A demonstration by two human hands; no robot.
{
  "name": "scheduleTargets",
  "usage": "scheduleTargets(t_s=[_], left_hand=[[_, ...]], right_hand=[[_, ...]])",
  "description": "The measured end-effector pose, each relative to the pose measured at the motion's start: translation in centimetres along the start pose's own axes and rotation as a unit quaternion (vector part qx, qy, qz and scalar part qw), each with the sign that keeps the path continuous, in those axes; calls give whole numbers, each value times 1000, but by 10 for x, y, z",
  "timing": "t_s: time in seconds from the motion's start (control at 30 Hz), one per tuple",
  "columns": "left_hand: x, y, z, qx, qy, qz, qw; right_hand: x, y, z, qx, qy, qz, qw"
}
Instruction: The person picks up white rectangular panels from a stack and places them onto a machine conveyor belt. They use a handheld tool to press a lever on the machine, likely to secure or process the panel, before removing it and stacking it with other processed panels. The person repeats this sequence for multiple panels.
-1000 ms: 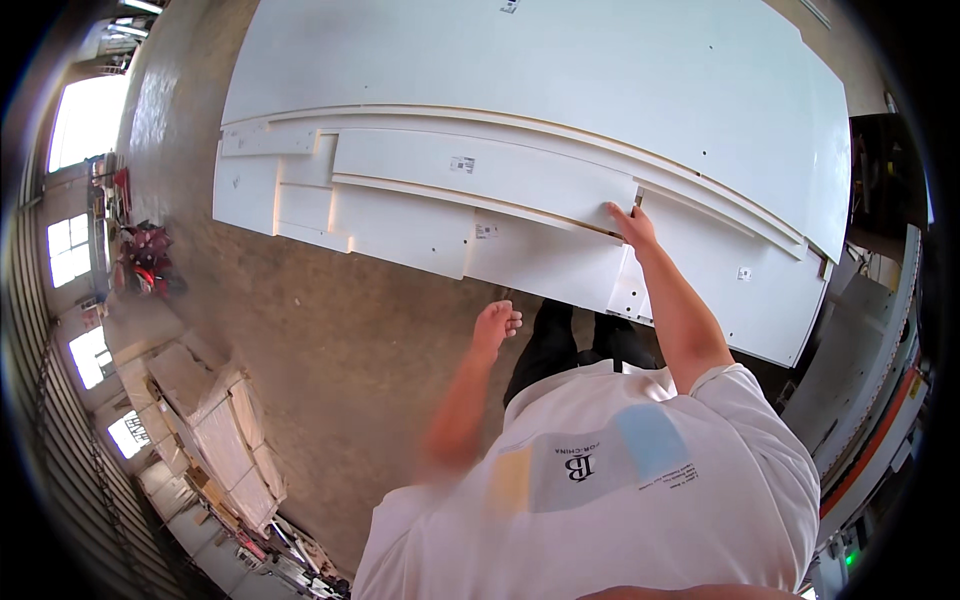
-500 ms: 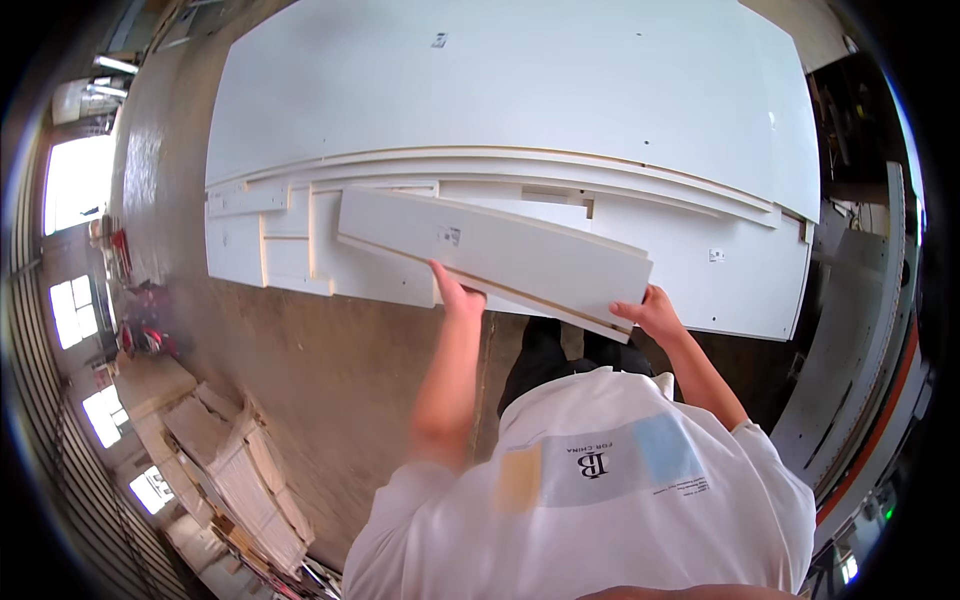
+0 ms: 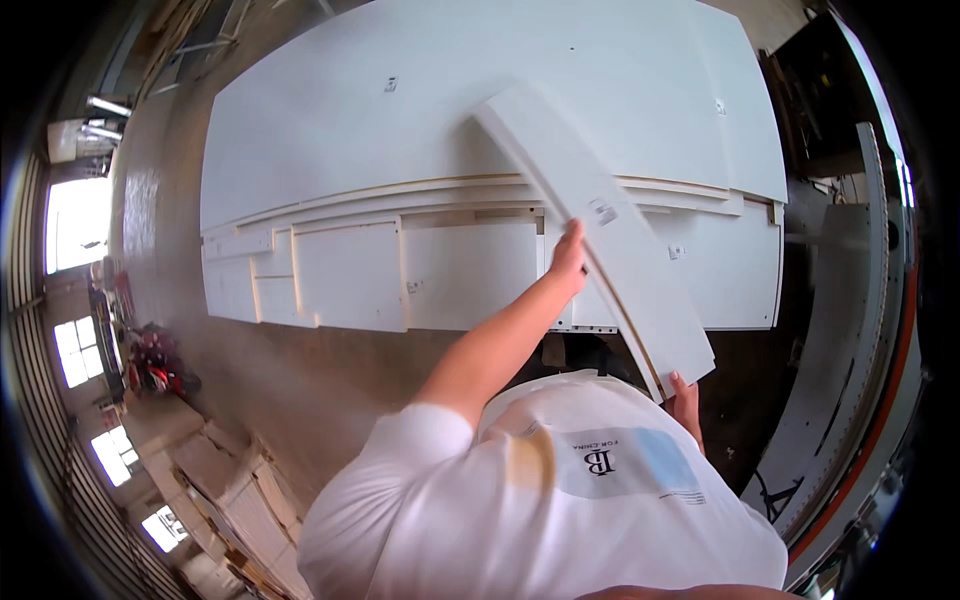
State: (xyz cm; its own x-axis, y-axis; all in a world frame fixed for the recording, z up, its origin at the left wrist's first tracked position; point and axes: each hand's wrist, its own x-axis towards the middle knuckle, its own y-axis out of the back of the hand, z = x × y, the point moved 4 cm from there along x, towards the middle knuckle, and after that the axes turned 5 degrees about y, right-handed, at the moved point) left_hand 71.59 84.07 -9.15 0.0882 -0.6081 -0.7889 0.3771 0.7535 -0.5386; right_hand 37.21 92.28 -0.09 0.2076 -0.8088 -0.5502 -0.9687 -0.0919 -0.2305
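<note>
While our left hand (image 3: 570, 256) and right hand (image 3: 684, 402) hold the white board (image 3: 640, 280), we should guard its eleven-o'clock end from scraping.

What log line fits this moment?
left hand: gripping narrow white panel; right hand: gripping its near end; far end: above stacked panels

The plank (image 3: 614, 246) slants above the boards (image 3: 350, 275) and large panel (image 3: 320, 140), left hand (image 3: 569, 255) at its left edge, right hand (image 3: 685, 402) at its near end. The boards lie before the panel; windows (image 3: 78, 228) far left.
</note>
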Motion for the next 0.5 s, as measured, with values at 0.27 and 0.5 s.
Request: scheduleTargets(t_s=[0.27,0.5], left_hand=[[26,-50,-6,558,-143,-61,815],[-74,128,-49,493,15,-35,869]], right_hand=[[95,17,54,110,-57,188,974],[245,-63,49,204,11,114,972]])
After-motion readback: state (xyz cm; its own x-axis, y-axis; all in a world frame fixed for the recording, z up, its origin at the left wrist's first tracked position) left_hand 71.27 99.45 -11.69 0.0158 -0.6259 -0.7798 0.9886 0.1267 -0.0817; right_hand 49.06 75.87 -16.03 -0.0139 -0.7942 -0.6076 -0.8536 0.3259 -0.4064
